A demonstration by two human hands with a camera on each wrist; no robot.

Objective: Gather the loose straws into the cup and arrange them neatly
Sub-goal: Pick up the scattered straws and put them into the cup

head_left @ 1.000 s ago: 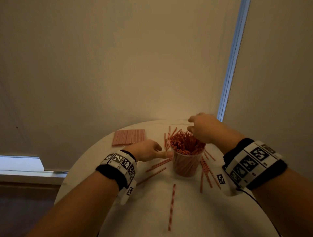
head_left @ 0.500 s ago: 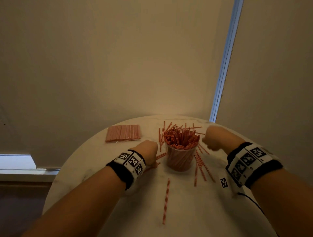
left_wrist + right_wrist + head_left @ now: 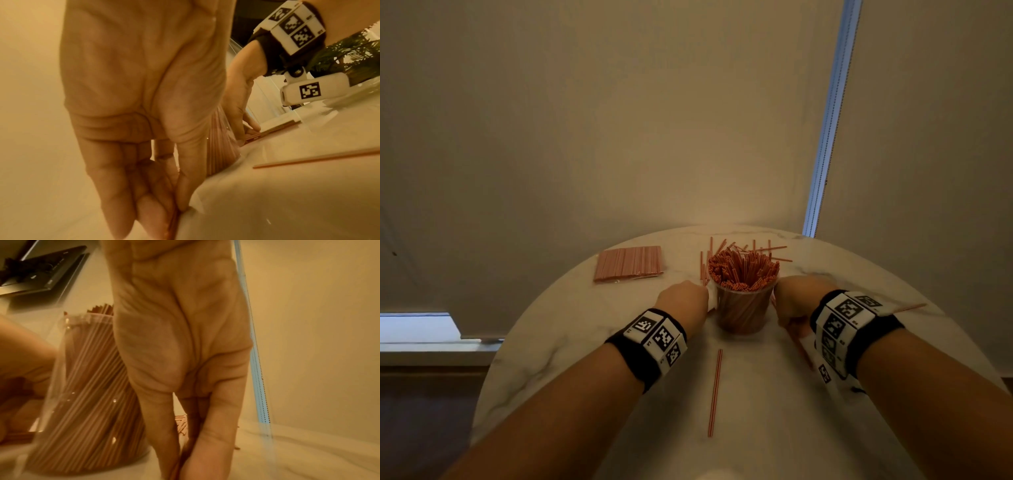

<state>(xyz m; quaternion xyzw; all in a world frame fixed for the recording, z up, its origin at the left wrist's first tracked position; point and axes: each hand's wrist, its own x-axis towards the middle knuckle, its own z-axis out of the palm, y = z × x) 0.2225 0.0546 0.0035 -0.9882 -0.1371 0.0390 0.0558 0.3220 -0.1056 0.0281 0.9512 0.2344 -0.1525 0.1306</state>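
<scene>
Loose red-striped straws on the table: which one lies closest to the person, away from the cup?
The lone red-and-white striped straw lying lengthwise between the two forearms, in front of the clear plastic cup. The other loose straws cluster beside or behind the cup.

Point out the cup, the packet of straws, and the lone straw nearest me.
cup [image 3: 743, 310], head view, clear side wall.
packet of straws [image 3: 628, 263], head view, middle of its top.
lone straw [image 3: 715, 392], head view, mid-length.

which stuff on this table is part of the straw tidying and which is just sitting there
Part of the job:
cup packed with straws
loose straws behind it
single straw in front
left hand, right hand, both down at straws beside the cup

Just lying about:
flat straw packet
</scene>
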